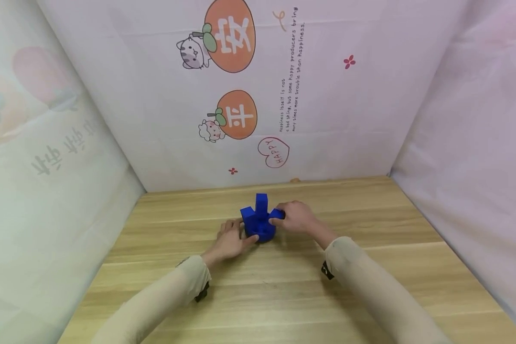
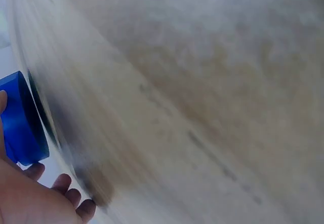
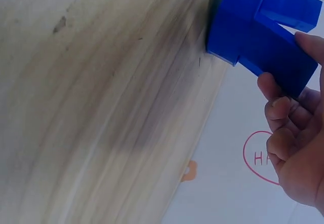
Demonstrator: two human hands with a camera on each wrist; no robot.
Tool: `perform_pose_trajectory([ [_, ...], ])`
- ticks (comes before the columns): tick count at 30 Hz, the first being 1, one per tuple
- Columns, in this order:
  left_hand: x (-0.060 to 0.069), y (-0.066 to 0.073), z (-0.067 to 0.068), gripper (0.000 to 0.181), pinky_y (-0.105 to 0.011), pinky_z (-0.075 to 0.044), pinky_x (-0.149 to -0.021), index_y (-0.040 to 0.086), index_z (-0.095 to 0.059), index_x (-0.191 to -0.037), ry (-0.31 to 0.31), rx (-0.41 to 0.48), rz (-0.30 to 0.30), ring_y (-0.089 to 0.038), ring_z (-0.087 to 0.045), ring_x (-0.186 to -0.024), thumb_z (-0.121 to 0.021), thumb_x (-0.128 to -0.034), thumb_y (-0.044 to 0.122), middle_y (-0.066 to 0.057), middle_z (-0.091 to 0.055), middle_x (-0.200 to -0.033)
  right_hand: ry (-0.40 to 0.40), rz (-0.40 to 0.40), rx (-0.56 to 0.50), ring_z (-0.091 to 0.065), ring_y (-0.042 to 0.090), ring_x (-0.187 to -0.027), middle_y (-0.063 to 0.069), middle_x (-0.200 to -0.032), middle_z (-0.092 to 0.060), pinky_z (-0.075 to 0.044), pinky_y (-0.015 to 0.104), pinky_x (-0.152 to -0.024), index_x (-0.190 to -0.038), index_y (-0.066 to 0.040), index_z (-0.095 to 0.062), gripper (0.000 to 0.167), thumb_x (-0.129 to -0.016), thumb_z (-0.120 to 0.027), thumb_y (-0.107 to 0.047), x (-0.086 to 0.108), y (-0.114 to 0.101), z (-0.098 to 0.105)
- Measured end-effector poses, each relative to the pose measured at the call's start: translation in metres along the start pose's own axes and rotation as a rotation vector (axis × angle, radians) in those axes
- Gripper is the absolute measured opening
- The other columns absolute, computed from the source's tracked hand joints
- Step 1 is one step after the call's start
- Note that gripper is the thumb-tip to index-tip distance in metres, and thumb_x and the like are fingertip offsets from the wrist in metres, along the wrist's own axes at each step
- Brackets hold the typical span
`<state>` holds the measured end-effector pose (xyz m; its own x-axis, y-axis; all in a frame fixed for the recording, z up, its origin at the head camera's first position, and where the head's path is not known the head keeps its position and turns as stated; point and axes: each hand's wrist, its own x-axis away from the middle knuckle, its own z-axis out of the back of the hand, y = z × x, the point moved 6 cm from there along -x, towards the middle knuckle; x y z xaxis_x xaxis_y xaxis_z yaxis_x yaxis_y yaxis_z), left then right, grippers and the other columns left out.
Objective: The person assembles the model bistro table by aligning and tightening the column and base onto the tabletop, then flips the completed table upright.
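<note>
A blue piece with a round base (image 1: 264,235) stands on the wooden table, with several rectangular blocks sticking up and outward from it. My left hand (image 1: 230,242) holds the base from the left, thumb at its front and fingers around its side. In the left wrist view the base (image 2: 23,122) shows beside the thumb and curled fingers. From the right, my right hand (image 1: 298,217) pinches the right-hand block (image 3: 283,57) between thumb and fingers. That block meets the base in the right wrist view; how far it goes in is hidden.
The wooden table (image 1: 266,296) ends at a back wall sheet (image 1: 327,119) printed with cartoon fruit and lettering. White sheets also hang on the left (image 1: 34,215) and right (image 1: 477,167). A small orange spot (image 1: 295,180) shows at the table's back edge.
</note>
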<state>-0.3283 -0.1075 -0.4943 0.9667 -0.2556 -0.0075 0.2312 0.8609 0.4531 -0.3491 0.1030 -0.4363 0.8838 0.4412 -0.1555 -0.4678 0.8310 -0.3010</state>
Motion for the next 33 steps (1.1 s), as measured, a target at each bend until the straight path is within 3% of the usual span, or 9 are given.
perform_pose_trajectory([
  [4, -0.001, -0.003, 0.004, 0.095, -0.055, -0.032, -0.112, 0.006, -0.034, -0.153, 0.01, 0.048, -0.006, -0.035, -0.037, -0.132, -0.058, -0.0877, 0.071, -0.019, -0.041, -0.147, 0.029, -0.003, -0.083, -0.05, 0.011, -0.06, -0.005, -0.065, -0.053, -0.038, 0.026, -0.056, -0.087, -0.016, -0.063, 0.035, -0.092, -0.064, -0.051, 0.001, 0.003, 0.0],
  [7, -0.001, -0.004, 0.009, 0.098, -0.054, -0.033, -0.112, 0.007, -0.033, -0.154, 0.009, 0.085, -0.005, -0.035, -0.036, -0.133, -0.06, -0.0854, 0.072, -0.018, -0.041, -0.148, 0.04, 0.006, -0.144, -0.045, 0.01, -0.056, -0.007, -0.061, -0.047, -0.035, 0.025, -0.055, -0.079, -0.017, -0.058, 0.035, -0.092, -0.064, -0.05, 0.002, 0.001, 0.002],
  [15, 0.001, -0.007, 0.021, 0.103, -0.059, -0.032, -0.115, 0.013, -0.03, -0.156, 0.004, 0.274, 0.024, -0.034, -0.032, -0.145, -0.073, -0.0789, 0.066, -0.011, -0.041, -0.155, 0.052, -0.002, -0.298, -0.046, 0.009, -0.058, -0.006, -0.063, -0.049, -0.038, 0.026, -0.059, -0.073, -0.018, -0.056, 0.035, -0.095, -0.062, -0.045, -0.001, 0.0, 0.003],
  [21, 0.0, -0.011, 0.021, 0.107, -0.061, -0.028, -0.117, 0.017, -0.025, -0.157, 0.015, 0.404, 0.039, -0.037, -0.031, -0.149, -0.078, -0.076, 0.063, -0.013, -0.038, -0.157, 0.03, -0.048, -0.447, -0.049, 0.011, -0.062, -0.003, -0.068, -0.057, -0.041, 0.027, -0.061, -0.079, -0.016, -0.062, 0.033, -0.097, -0.061, -0.043, 0.001, 0.0, -0.002],
  [26, -0.001, -0.012, 0.025, 0.105, -0.062, -0.027, -0.117, 0.019, -0.022, -0.156, 0.016, 0.533, 0.011, -0.04, -0.031, -0.148, -0.082, -0.0768, 0.054, -0.015, -0.036, -0.157, -0.026, -0.101, -0.541, -0.064, 0.022, -0.081, 0.01, -0.09, -0.073, -0.047, 0.032, -0.072, -0.092, -0.013, -0.071, 0.037, -0.098, -0.057, -0.047, 0.004, -0.003, -0.005],
  [30, -0.002, -0.012, 0.034, 0.1, -0.058, -0.03, -0.117, 0.021, -0.026, -0.154, 0.041, 0.613, -0.017, -0.034, -0.036, -0.145, -0.084, -0.0769, 0.047, -0.009, -0.039, -0.154, -0.087, -0.131, -0.626, -0.064, 0.031, -0.099, 0.012, -0.1, -0.074, -0.047, 0.033, -0.079, -0.099, -0.016, -0.072, 0.037, -0.098, -0.056, -0.049, 0.003, -0.001, -0.011],
  [33, -0.002, -0.01, 0.041, 0.096, -0.055, -0.031, -0.116, 0.022, -0.029, -0.153, 0.056, 0.63, -0.046, -0.029, -0.038, -0.143, -0.083, -0.0777, 0.044, -0.005, -0.042, -0.15, -0.128, -0.15, -0.682, -0.061, 0.032, -0.103, 0.01, -0.104, -0.074, -0.046, 0.032, -0.08, -0.105, -0.017, -0.072, 0.035, -0.099, -0.055, -0.047, 0.002, 0.0, -0.016],
])
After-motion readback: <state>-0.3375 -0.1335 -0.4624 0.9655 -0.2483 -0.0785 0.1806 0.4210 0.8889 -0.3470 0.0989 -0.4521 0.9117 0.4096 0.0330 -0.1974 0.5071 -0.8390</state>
